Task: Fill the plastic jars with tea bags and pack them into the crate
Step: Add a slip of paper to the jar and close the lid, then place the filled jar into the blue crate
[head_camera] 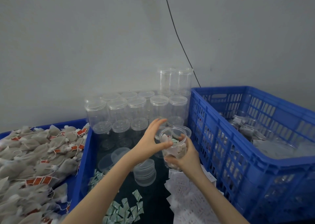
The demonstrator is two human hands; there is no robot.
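**Open jar of tea bags held at centre frame**

The right hand point(185, 157) grips a clear plastic jar point(173, 147) from below and from the side, fingers curled round its lower wall. The jar is upright, lidless and filled with tea bags; a small green sachet lies near its top. It is held just right of centre, above the dark work surface point(129, 186) and just left of the blue crate point(221, 138).

The left hand point(153, 138) is at the jar's left side. Its thumb rests against the jar wall below the rim; its fingers are extended and spread above and behind the rim, holding nothing.

The crate fills the right of the frame and contains packed jars of tea bags point(265, 138). A blue tray point(83, 155) at the left of the frame holds a heap of loose tea bags point(34, 155) with red tags. Empty lidded jars point(136, 109) stand in rows at centre, against the wall. Loose lids point(144, 172) are stacked below the hands. Green sachets point(126, 208) lie at lower centre; white paper labels point(184, 189) lie beside them to the right.
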